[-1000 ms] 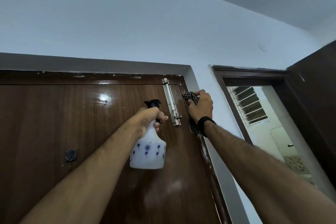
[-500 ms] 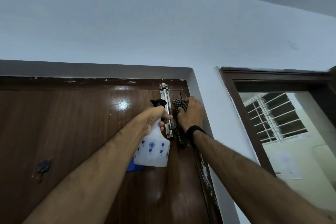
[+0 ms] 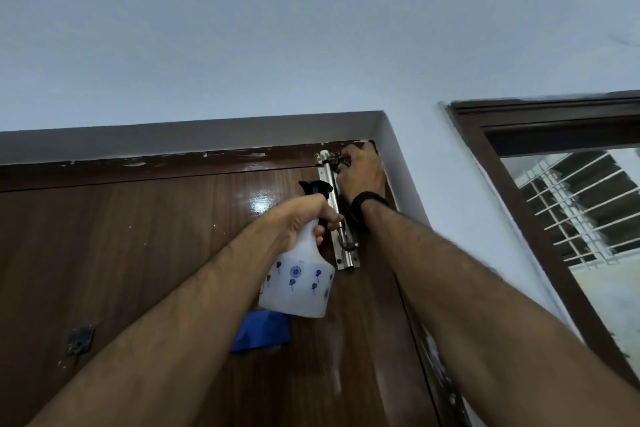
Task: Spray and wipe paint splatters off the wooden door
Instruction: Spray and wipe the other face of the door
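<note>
Both arms reach up to the top of a brown wooden door (image 3: 138, 253). The left hand (image 3: 304, 215) holds a white spray bottle (image 3: 298, 284) by its neck, fingers curled around it under the black spray top. The bottle has little blue flowers on it and hangs in front of the door. The right hand (image 3: 360, 173) is up in the top right corner of the door, and its fingers grip a checked cloth (image 3: 337, 160) that presses against the wood. The cloth is right at the top end of a shiny metal bolt (image 3: 341, 222). A black band (image 3: 367, 199) goes around the right wrist. White paint spots (image 3: 138, 163) run along the top edge of the door. Something blue (image 3: 261, 331) shows under the bottle. A window with bars (image 3: 581, 204) is on the right, well apart from the door.
</note>
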A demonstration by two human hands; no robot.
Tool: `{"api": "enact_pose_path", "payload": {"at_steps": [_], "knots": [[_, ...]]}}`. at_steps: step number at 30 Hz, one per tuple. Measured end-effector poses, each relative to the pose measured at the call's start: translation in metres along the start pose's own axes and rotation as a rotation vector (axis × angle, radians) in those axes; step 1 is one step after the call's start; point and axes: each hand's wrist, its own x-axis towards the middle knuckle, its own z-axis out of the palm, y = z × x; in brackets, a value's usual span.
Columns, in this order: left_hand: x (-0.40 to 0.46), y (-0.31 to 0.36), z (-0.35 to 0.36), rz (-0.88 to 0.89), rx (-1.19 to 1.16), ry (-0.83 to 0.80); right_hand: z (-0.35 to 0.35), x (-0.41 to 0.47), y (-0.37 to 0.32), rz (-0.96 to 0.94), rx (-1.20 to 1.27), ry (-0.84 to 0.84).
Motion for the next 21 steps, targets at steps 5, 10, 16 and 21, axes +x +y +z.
{"api": "enact_pose_path", "payload": {"at_steps": [5,10,16,21], "knots": [[0.002,-0.013,-0.001,0.023,0.017,-0.002,-0.002,-0.015,0.020,-0.031,0.037,0.011],[-0.003,-0.013,0.015,0.037,0.043,-0.039,-0.017,-0.055,0.041,-0.035,0.034,-0.012],[-0.005,-0.009,0.032,0.010,-0.063,-0.011,-0.028,-0.008,0.025,0.010,-0.031,-0.090],[-0.017,-0.028,0.051,-0.003,-0.142,0.005,-0.042,-0.042,0.035,-0.025,-0.081,-0.168]]}}
